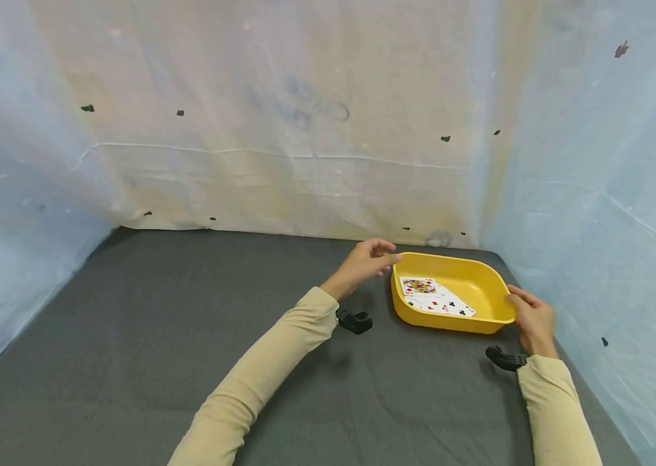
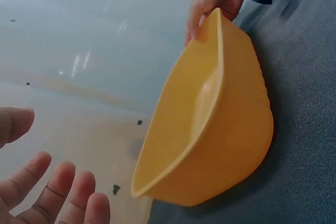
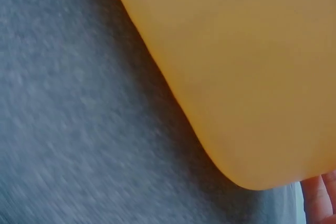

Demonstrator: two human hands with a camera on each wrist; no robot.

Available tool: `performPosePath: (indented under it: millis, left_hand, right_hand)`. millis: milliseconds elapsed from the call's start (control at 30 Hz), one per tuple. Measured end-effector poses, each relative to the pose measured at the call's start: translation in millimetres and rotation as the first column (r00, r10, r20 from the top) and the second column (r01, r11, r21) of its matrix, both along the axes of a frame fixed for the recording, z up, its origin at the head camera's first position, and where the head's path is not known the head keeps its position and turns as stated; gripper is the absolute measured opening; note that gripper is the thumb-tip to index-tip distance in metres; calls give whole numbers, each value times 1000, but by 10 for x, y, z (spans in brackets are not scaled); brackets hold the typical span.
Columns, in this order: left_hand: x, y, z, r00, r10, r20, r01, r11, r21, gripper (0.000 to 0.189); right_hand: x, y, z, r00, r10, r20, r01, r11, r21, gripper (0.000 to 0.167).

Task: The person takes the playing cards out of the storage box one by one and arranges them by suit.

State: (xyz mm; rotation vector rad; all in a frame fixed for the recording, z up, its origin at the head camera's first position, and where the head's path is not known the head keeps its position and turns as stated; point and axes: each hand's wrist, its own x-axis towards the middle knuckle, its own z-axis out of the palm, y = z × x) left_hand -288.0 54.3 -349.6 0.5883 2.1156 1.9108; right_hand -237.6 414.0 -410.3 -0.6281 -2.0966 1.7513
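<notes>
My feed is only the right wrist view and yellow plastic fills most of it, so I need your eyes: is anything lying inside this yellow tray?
Observer: Yes, the head view shows playing cards lying face up in the yellow tray.
Operator: I can't see the left hand. Is it holding the other end?
Observer: No. The left hand is near that end, but the left wrist view shows a gap between it and the tray.
Operator: And the right hand? I get only a sliver at my lower right corner.
Observer: The right hand grips the rim at the tray's right end, seen from the head.
</notes>
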Motion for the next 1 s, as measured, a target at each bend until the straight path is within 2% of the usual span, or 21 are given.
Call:
performPosePath:
  millis: [133, 300, 433, 533, 800, 1000]
  left_hand:
    - [-16, 79, -23, 999, -19, -30, 18, 999, -33, 44]
    - [-46, 171, -59, 999, 13, -51, -19, 994, -107, 41]
    - [-57, 254, -81, 998, 32, -54, -40, 985, -165, 39]
    - [-51, 314, -95, 998, 25, -52, -35, 982, -187, 42]
    - [-56, 485, -140, 998, -9, -64, -6, 975, -224, 44]
    - [-32, 643, -196, 998, -6, -64, -9, 974, -226, 42]
  right_hand:
    - [-1, -41, -31, 999, -8, -40, 7, 1000, -20, 43]
    - [7, -91, -65, 998, -2, -61, 2, 1000, 2, 43]
    - [27, -125, -74, 997, -11, -80, 7, 999, -40, 42]
    - [55, -153, -79, 994, -28, -104, 22, 998, -55, 42]
    - [99, -192, -141, 990, -58, -127, 61, 998, 24, 38]
    - [123, -221, -167, 986, -72, -148, 79, 996, 40, 37]
